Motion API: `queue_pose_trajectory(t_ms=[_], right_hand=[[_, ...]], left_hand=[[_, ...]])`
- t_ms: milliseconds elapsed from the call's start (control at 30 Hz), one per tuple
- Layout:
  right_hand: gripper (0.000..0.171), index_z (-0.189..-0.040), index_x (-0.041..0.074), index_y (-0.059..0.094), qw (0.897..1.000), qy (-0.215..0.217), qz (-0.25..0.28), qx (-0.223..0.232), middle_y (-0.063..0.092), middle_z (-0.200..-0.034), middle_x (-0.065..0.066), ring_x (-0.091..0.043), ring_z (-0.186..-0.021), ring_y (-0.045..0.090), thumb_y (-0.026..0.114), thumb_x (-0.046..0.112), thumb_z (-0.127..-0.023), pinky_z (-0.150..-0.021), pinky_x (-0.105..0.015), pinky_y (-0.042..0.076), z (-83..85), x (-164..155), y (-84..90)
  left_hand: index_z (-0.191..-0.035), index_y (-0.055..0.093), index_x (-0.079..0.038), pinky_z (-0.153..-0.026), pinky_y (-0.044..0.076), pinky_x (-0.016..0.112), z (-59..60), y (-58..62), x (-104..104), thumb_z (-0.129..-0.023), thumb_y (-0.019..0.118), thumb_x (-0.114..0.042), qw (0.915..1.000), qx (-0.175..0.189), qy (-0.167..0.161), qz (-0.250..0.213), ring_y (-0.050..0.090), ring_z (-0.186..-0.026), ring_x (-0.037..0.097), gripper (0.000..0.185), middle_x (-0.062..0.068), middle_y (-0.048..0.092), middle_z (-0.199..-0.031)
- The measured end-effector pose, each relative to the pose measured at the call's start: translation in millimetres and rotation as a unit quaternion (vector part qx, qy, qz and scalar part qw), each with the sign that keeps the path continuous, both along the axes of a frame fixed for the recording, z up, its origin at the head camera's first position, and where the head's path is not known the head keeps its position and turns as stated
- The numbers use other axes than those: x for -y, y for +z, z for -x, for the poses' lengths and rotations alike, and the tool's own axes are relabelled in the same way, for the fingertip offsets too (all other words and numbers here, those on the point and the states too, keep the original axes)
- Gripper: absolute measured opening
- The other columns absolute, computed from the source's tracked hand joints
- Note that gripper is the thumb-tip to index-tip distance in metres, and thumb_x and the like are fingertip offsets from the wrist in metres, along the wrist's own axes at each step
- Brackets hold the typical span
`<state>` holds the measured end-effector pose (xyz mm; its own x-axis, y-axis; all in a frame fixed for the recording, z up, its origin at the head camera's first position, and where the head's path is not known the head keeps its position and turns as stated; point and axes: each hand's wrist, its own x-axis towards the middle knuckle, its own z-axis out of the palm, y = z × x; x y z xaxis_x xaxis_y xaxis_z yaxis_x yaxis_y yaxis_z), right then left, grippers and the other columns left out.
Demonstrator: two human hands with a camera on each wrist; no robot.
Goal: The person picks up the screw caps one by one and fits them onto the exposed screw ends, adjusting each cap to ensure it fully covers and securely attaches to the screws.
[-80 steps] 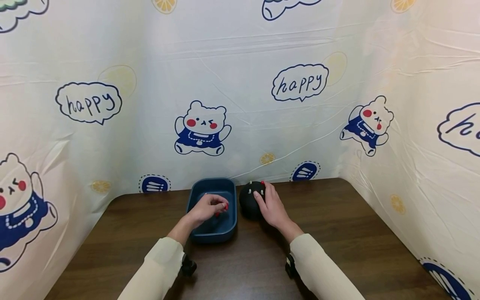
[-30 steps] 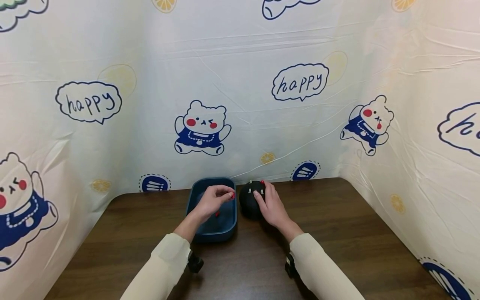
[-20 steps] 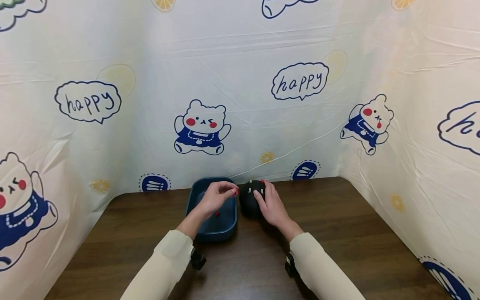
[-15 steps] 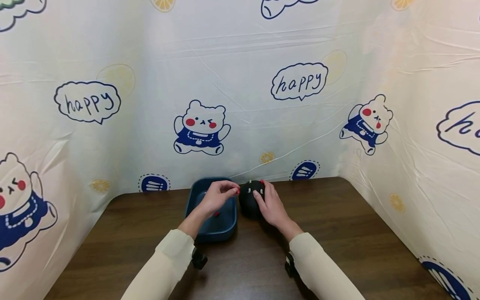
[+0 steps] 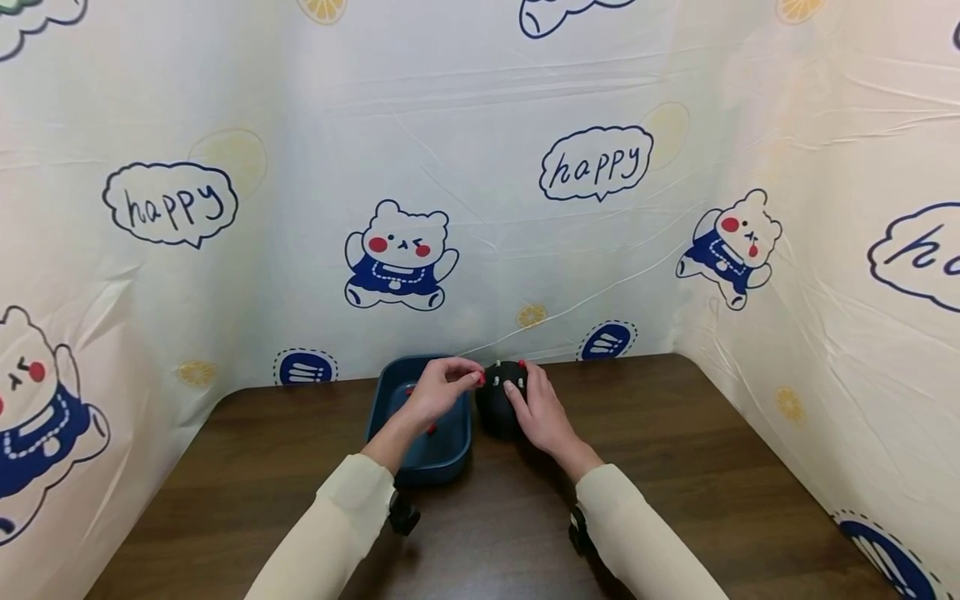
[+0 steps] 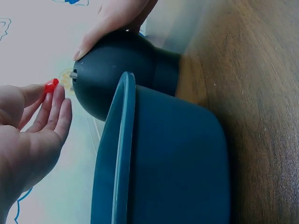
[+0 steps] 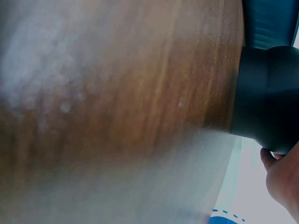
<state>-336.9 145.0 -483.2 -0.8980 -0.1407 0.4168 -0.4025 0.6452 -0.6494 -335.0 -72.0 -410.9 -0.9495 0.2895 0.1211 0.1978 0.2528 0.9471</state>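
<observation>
A black dome (image 5: 497, 410) stands right of a dark blue tray (image 5: 420, 454) at the table's back. My left hand (image 5: 471, 380) pinches a small red piece (image 5: 481, 380) between thumb and forefinger, right beside the dome's top. In the left wrist view the red piece (image 6: 50, 85) sits just left of a metal peg (image 6: 74, 73) sticking out of the dome (image 6: 117, 70). My right hand (image 5: 525, 392) curls over the dome's right side and holds it. Two loose red pieces (image 5: 432, 428) lie in the tray.
The brown wooden table (image 5: 675, 467) is walled on three sides by a printed plastic sheet (image 5: 480, 208), close behind the tray and dome. In the right wrist view the dome's base (image 7: 268, 102) stands on the wood beside the tray (image 7: 271, 23).
My left hand has lifted out of the tray and moved right and back, carrying a red piece up to the dome's top. The right hand has stayed on the dome.
</observation>
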Motion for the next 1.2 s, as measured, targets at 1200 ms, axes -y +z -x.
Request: queue_pose_trajectory(t_ms=[1200], right_hand=[[0.063,-0.153,0.006,0.032,1.000,-0.002,-0.008,0.005,0.042,-0.149,-0.018,-0.034,-0.132,0.046,0.040,0.050,-0.109,-0.111,-0.053,0.040,-0.6,0.0,2.3]], left_hand=[[-0.118,0.074,-0.002,-0.099,0.054,0.045,2.7,4.7,-24.0,-0.100,0.067,-0.015,0.9996,-0.026,0.007,-0.003,0.065,-0.101,0.025,0.023,0.010,0.072,-0.114]])
